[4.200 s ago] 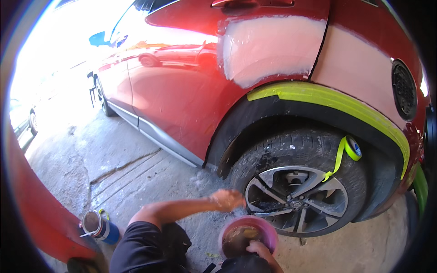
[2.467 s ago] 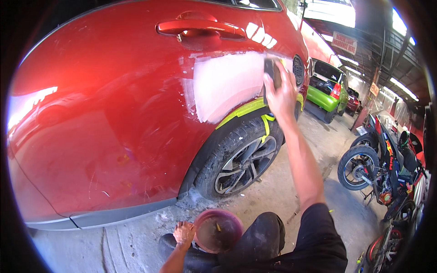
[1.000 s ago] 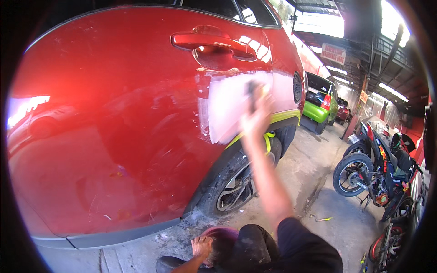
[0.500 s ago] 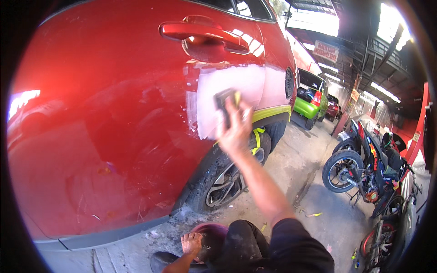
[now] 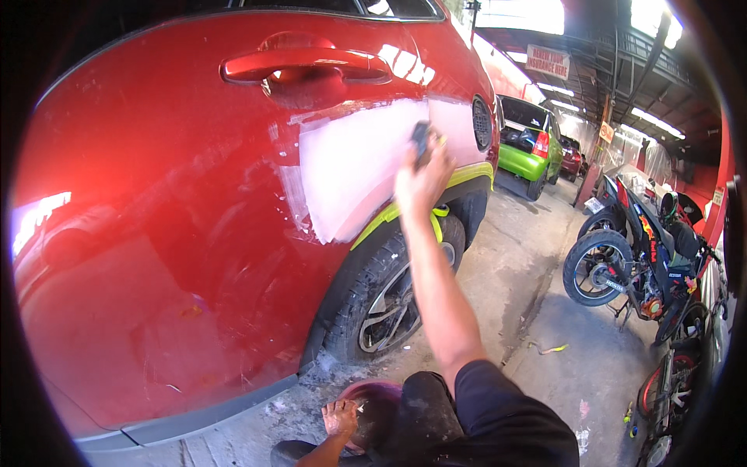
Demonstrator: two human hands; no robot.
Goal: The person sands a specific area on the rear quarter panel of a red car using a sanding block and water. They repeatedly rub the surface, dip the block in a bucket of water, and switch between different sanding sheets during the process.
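My right hand is stretched up and out in front of me, fingers closed around a small dark sanding block that I press flat against the pale sanded patch on the side of the red car. The block sits near the right end of that patch, just left of the round fuel flap and above the wheel arch. My forearm runs up from the lower edge, crossing in front of the rear wheel.

My left hand is down low, near my knees, resting on the rim of a pinkish-purple bowl that stands on the concrete floor just beside the tyre. The fingers curl over the edge; how firmly they grip I cannot tell, since my dark trouser leg hides part of the bowl.

Yellow-green masking tape follows the curve of the wheel arch just under the patch, and a loose piece of it hangs down in front of the tyre. Above the patch is the door handle, glossy and red.

Further right, a green car is parked behind the red one. A dark motorcycle stands on the floor well apart from me, to my right.
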